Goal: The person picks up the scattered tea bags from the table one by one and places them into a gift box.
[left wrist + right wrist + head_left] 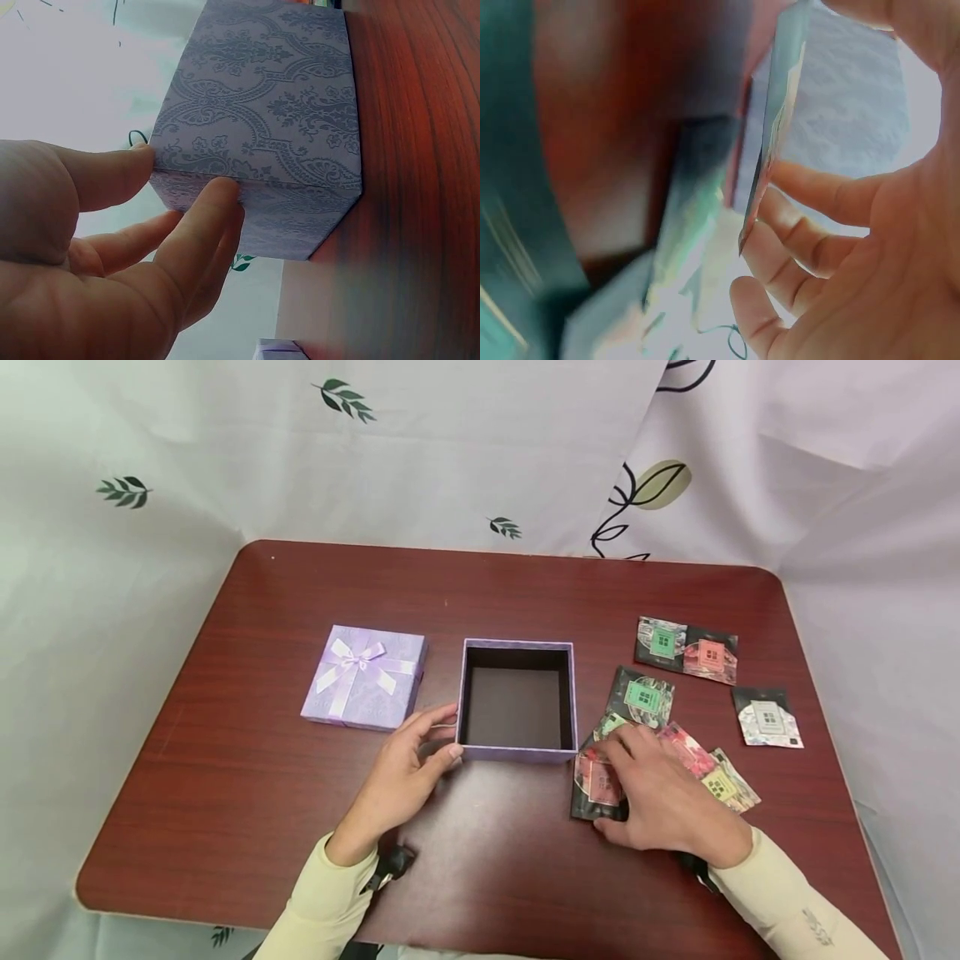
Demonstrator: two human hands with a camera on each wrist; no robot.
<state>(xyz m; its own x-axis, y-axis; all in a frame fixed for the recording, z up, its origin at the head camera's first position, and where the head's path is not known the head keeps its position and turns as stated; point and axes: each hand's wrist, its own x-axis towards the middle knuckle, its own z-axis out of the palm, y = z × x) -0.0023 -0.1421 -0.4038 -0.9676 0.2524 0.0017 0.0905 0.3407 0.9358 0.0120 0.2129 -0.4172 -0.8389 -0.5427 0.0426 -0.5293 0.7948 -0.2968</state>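
Note:
A lidless purple patterned gift box (517,753), dark inside, stands mid-table. My left hand (408,768) holds its near left corner, thumb and fingers on the edge and side; the patterned wall (255,97) fills much of the left wrist view. To the box's right, my right hand (656,789) pinches a black sachet with a red label (602,785) between thumb and fingers. That sachet (776,112) appears tilted and nearly edge-on in the right wrist view. Partly under or beside this hand lie a green-labelled sachet (641,697), a pink one (686,750) and a yellow-labelled one (731,781).
The purple lid (360,681) with its ribbon bow lies left of the box. Farther right on the brown table (225,827) are a joined green-and-red-labelled pair of sachets (686,650) and a white-labelled sachet (768,718). Patterned cloth (450,460) hangs behind the table.

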